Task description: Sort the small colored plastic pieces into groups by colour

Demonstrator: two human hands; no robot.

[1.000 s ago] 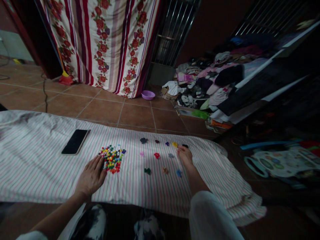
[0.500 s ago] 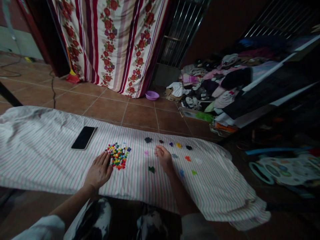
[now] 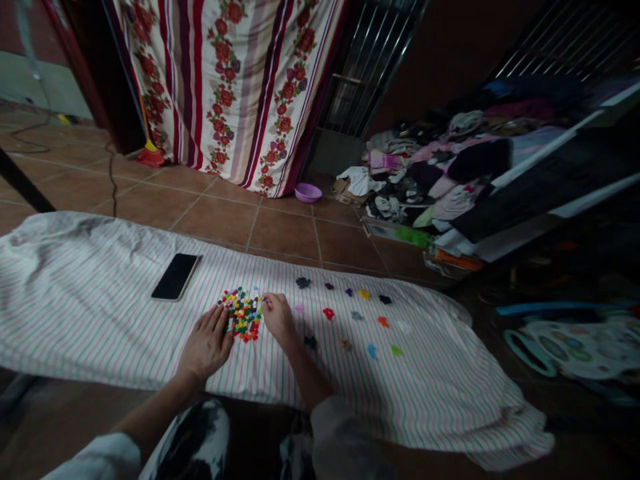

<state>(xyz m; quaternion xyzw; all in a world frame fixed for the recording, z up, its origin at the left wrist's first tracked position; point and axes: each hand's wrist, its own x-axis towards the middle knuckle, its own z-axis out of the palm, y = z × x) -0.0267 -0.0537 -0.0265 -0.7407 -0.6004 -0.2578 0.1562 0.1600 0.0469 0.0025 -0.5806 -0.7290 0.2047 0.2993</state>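
A pile of small multicoloured pieces (image 3: pixel 244 319) lies on the striped cloth (image 3: pixel 125 333). My left hand (image 3: pixel 205 340) rests flat at the pile's left edge, fingers stretched out and touching it. At the right edge, my right hand (image 3: pixel 279 319) has thumb and forefinger pinched together; what is between the fingertips is too small to make out. Further right lie little single-colour groups, among them a dark grey one (image 3: pixel 303 283), a red one (image 3: pixel 328 313), a yellow one (image 3: pixel 365 294), an orange one (image 3: pixel 383 321), a blue one (image 3: pixel 373 351) and a light green one (image 3: pixel 397 350).
A phone (image 3: pixel 175 277) lies on the cloth left of the pile. Beyond the cloth's far edge are a tiled floor (image 3: pixel 280 227), a purple basin (image 3: pixel 308 193) and a flowered curtain (image 3: pixel 210 87). Heaped clothes (image 3: pixel 415 167) stand at the back right.
My right hand has moved left from the colour groups to the pile's right edge, uncovering the red group and a tan one. My left hand stays by the pile. The view has shifted slightly.
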